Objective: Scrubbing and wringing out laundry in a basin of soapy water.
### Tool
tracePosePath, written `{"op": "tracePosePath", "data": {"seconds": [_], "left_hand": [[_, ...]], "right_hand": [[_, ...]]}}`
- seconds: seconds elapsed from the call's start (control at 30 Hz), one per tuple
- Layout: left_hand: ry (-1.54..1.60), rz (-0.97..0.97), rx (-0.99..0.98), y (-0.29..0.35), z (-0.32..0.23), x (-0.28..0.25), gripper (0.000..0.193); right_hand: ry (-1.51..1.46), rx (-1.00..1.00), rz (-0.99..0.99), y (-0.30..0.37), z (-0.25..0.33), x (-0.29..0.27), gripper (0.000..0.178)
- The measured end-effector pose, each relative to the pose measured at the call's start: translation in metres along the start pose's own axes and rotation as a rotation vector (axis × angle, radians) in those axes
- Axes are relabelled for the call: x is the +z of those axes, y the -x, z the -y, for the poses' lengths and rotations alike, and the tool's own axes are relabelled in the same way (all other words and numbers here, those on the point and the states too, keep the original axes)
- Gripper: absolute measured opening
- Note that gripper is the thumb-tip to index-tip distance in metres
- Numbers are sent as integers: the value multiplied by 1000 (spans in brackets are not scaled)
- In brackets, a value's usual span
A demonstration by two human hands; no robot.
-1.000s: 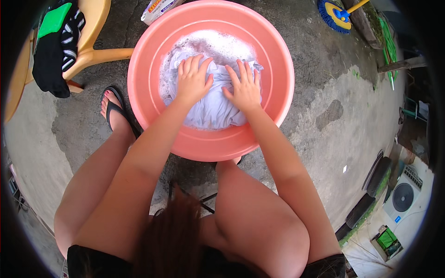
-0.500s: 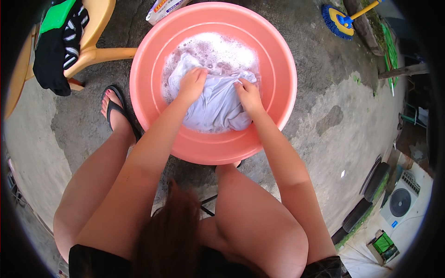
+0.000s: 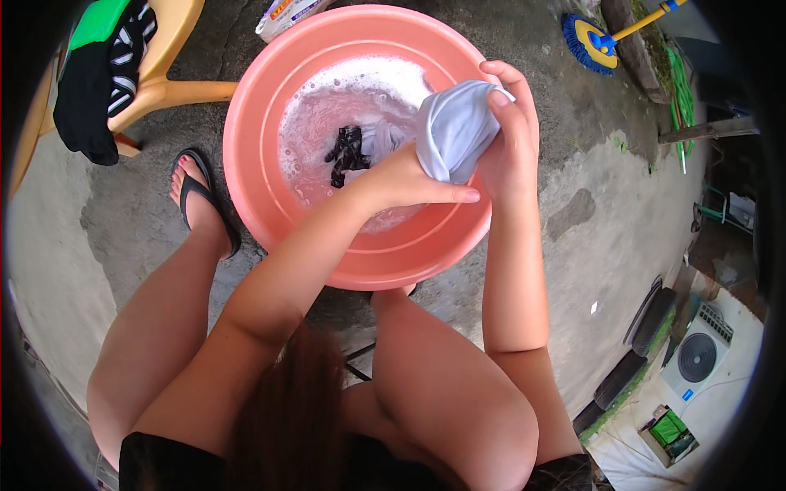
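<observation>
A bunched, wet, pale grey-blue cloth (image 3: 460,129) is lifted above the right side of a pink plastic basin (image 3: 254,147). My right hand (image 3: 514,135) grips the cloth's far right end, thumb pressed onto it. Against its lower left side is my left hand (image 3: 405,178), closed around the fabric with the thumb stretched out below; its fingers are hidden behind the cloth. Soapy water (image 3: 315,123) with white foam fills the basin's bottom. A small black piece of fabric (image 3: 348,154) shows in the water, beside a pale one (image 3: 381,141).
A yellow plastic chair (image 3: 176,90) with black and green clothes (image 3: 86,114) stands at left. Behind the basin lies a white packet (image 3: 286,16). A blue-and-yellow mop (image 3: 591,45) rests at the far right. Tires (image 3: 626,380) and an outdoor air-conditioner unit (image 3: 697,356) are at lower right.
Both hands have raised the cloth out of the water and carried it right, bunching it up. The black fabric in the basin has come into sight.
</observation>
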State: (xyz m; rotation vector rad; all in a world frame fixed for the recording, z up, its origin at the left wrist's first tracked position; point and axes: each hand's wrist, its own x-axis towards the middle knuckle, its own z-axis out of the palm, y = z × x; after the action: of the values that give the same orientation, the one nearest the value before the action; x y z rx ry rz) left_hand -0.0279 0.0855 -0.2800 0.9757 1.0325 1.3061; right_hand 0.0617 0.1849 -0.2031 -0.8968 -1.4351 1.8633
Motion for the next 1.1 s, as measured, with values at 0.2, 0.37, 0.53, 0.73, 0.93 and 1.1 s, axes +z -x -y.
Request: {"op": "tracePosePath", "data": {"seconds": [0.2,0.37,0.53,0.73,0.93,1.1], "left_hand": [[116,-2,-230,9,8,5,46],[-79,57,-304,13,21,10,62],[-151,44,-331,20,46,3,75],[-26,12,-329,35,68,2,75],[-35,-37,-96,20,95,3,67],[-208,-144,120,27,87,15,60]], "right_hand": [[579,-189,183,7,-37,-12,58],[194,229,230,18,-47,-8,47],[321,172,294,21,-52,16,32],[160,328,247,26,-57,18,25],[143,355,71,23,-68,26,33],[-20,437,-123,27,-65,22,29]]}}
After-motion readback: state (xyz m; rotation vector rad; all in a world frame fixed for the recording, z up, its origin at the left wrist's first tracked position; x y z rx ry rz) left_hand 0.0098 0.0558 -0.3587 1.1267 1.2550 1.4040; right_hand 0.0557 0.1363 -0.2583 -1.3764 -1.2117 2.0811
